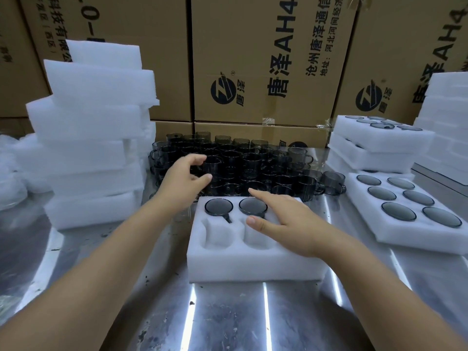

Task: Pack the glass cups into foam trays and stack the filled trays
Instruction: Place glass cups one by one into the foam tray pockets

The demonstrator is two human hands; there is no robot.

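So far left there's a wonky stack of empty foam trays (91,138) on the shiny metal desk (228,320). Next to it the left grip (182,178) is out at the near-left edge of the big huddle of dark glass cups (248,165). Its fingers and thumb are curved but apart, with nothing in them. Dead centre sits the foam tray (253,264) being filled: two cups (218,206) are in the back pockets, and the two front pockets in view are bare. The right grip (291,224) is spread flat over that tray's right side, fingers straight, holding nothing; can't tell if it's actually touching the foam. Further right a full tray (405,231) with six cups lies on the desk, and behind it there's a stack of filled trays (379,145). Cardboard boxes (266,59) wall off the back.
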